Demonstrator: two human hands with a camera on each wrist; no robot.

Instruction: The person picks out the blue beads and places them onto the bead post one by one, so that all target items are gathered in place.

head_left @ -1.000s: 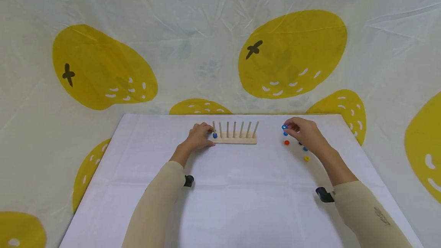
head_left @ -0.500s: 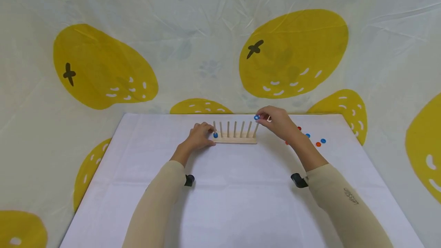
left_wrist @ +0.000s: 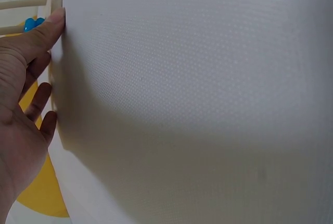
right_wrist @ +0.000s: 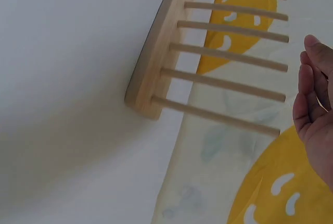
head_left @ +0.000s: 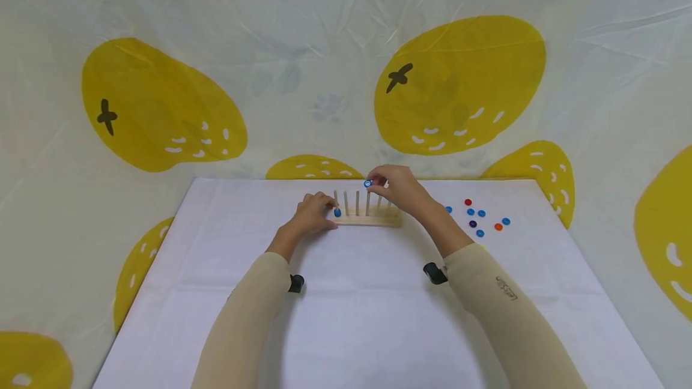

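Note:
A wooden peg rack with a row of upright pegs stands near the table's far edge. Blue beads sit low on its leftmost peg. My left hand holds the rack's left end, thumb at the front of the base; the left wrist view shows the thumb against that edge. Between thumb and fingertips my right hand pinches a blue ring bead, just above the top of a middle peg. In the right wrist view the right hand is beside the peg tips, and its bead is not visible.
Loose ring beads lie on the white table to the right: several blue ones, a red one, an orange one and a dark purple one. A yellow bead is mostly hidden by the right sleeve. Patterned cloth hangs behind the table.
My right hand has carried the blue bead left, from over the loose beads, past the rack's right end, to above a middle peg. My left hand stays on the rack.

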